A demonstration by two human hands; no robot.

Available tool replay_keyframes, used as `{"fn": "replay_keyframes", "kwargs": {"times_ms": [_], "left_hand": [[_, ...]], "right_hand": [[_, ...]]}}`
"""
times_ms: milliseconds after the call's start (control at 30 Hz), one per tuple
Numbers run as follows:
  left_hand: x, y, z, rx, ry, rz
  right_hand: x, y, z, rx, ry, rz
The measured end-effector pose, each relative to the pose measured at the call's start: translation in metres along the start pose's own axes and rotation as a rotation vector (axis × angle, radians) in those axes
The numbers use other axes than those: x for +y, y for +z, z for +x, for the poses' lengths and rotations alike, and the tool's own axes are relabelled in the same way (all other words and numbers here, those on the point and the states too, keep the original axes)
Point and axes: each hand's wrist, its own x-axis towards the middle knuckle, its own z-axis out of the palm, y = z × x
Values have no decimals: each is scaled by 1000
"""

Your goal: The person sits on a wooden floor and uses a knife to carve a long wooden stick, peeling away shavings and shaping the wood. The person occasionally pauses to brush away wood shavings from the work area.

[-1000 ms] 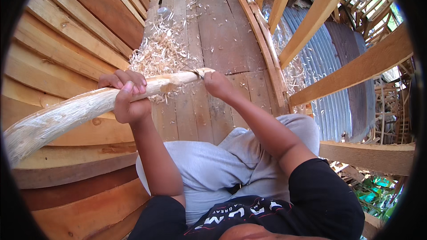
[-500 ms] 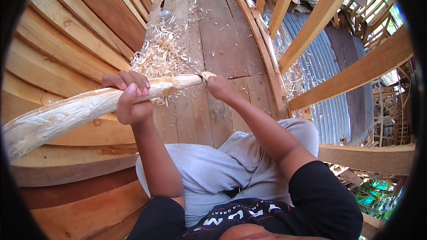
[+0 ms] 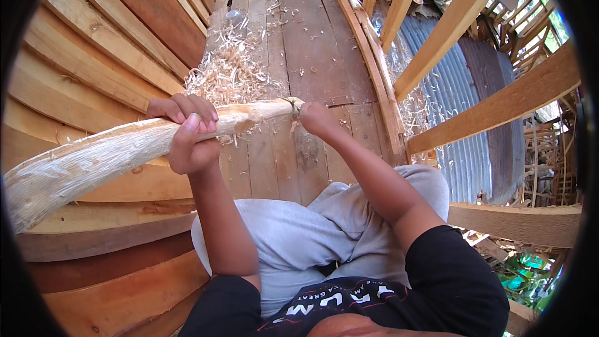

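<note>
A long pale wooden pole (image 3: 93, 159), stripped and rough, runs from the lower left up to the middle of the head view. My left hand (image 3: 187, 134) is wrapped around it near its thin end. My right hand (image 3: 315, 118) is closed at the pole's tip on a small tool whose blade is hidden by the fingers. A heap of light wood shavings (image 3: 231, 72) lies on the plank floor just beyond the pole. I sit with grey shorts and a black shirt below the hands.
Stacked planks (image 3: 93, 43) rise on the left. A plank floor (image 3: 299, 37) runs ahead. Slanted timber beams (image 3: 499, 100) and a corrugated metal sheet (image 3: 449, 87) stand on the right, past the floor's edge.
My right hand has slid slightly along the pole's tip, and the pole tip has shifted a little. The left hand keeps its grip in the same place.
</note>
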Motion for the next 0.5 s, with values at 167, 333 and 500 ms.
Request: {"fn": "replay_keyframes", "kwargs": {"times_ms": [167,333,500], "left_hand": [[3,0,-5,20,3,39],[-3,7,-5,26,-1,17],[-2,-5,0,95,-11,11]], "right_hand": [[-64,-23,-30,-77,-57,133],[7,0,5,-89,91,251],[-21,-6,-14,-35,165,154]]}}
